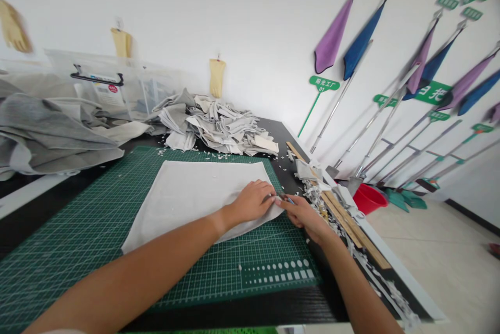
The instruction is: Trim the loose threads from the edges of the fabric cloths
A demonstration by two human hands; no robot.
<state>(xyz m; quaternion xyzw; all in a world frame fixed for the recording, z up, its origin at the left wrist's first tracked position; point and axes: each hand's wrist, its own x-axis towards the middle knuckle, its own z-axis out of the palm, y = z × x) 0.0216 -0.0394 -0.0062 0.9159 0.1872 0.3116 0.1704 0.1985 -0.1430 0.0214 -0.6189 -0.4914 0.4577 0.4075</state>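
A light grey folded cloth (195, 193) lies flat on a green cutting mat (78, 235). My left hand (253, 201) rests on the cloth's right edge, fingers curled and pressing the fabric down. My right hand (302, 214) is just beside it at the cloth's right corner, closed around a small tool with a bluish handle (288, 199), possibly scissors; most of the tool is hidden by the fingers. The two hands nearly touch.
A heap of cut grey cloth pieces (219, 128) sits at the mat's far edge. Larger grey fabric (47, 136) and a clear plastic bin (113, 86) are at the left. A wooden ruler (339, 211) and fabric scraps line the table's right edge. A red bucket (367, 198) and mops stand against the wall.
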